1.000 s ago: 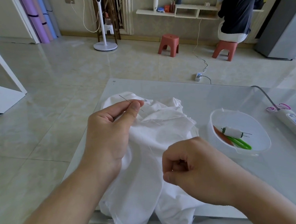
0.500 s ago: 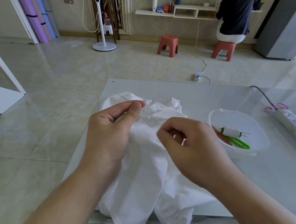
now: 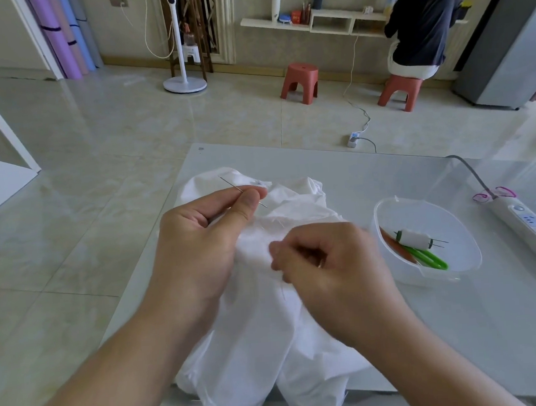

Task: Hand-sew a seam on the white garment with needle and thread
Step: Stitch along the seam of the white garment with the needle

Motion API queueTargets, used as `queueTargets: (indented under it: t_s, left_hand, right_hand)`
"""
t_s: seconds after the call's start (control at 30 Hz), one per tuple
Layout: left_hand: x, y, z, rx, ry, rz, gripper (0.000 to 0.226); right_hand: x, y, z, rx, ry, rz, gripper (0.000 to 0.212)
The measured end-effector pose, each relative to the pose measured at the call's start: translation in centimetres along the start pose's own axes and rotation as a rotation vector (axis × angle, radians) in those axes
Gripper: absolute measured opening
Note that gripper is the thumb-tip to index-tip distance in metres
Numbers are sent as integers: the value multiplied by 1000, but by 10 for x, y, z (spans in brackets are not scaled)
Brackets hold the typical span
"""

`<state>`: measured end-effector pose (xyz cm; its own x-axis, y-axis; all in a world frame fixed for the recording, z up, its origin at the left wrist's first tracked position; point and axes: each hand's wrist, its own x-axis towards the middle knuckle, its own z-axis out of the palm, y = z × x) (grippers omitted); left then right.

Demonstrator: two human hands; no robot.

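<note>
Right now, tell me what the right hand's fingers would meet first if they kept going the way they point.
Probably the left hand: the right hand points leftward, low over the white garment. Depth is unclear.

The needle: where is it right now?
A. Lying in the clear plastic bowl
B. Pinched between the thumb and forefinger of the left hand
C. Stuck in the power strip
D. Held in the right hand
B. The needle sits in the pinching grip of the left hand, above the white garment; the right hand is curled lower down, and it is too blurred to tell whether it pinches thread.
</note>
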<state>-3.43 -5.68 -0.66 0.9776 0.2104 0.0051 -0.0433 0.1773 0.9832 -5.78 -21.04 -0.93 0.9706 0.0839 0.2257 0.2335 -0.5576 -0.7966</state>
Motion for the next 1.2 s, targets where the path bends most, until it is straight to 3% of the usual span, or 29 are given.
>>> queueTargets:
  t_s: [0.13,0.3,0.47,0.73,0.83,0.97,1.2]
  left_hand:
    - [-2,1,0,-24,-37,-16,10]
    - [-5,0,-1,-44,-114,-25,13]
    - [-4,1,-2,-9,-154,-9,13]
    - [-1,3,-2,116,-175,-41,13]
    - [2,4,-6,191,-177,-92,22]
    - [4,7,-8,260,-181,-110,33]
    - [10,7,-19,318,-262,-88,55]
  right_hand:
    - [12,-3,-10,-23,233,19,10]
    - [26,-13,-5,146,18,129,19]
    - [28,-13,-9,282,8,81,17]
    - [27,-3,-24,324,199,80,32]
    - [25,3,-33,415,241,115,27]
    - [17,4,-33,589,161,201,17]
    - [8,-2,-22,627,-65,218,11]
